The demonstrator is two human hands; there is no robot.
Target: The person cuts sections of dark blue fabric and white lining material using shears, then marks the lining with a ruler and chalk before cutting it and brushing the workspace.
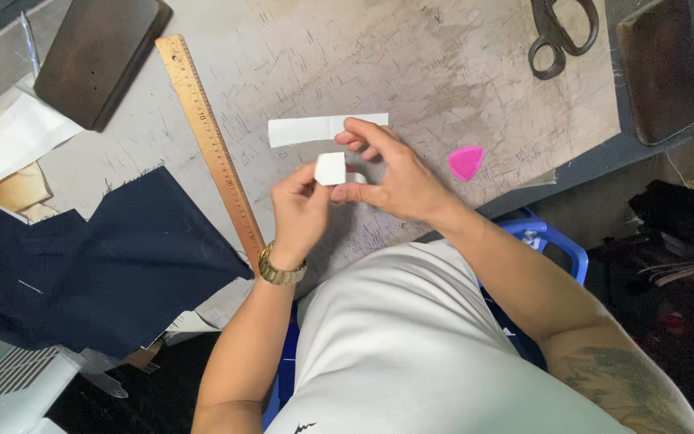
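White folded piece, small and squarish, likely stiff interfacing or paper, held above the surface between both hands, just below a longer white strip lying flat on the marked work board. Left hand pinches the piece at its lower left edge, thumb and forefinger closed on it. Right hand has its thumb and forefinger closed on the piece's right side, other fingers curled above, one fingertip touching or nearly touching the strip. Step in hand, as judged: folding or creasing the small piece; the next move would call for a firm pinch along the fold with edges kept aligned. Piece is nearly square, so long axis is hard to tell; its face tilts up toward the camera. The strip's long axis runs left to right, slightly raised at the right end. Wooden ruler lies diagonally to the left, near the left wrist. Navy cloth sits at lower left, pink tailor's chalk just right of the right hand, scissors at the top, well apart.
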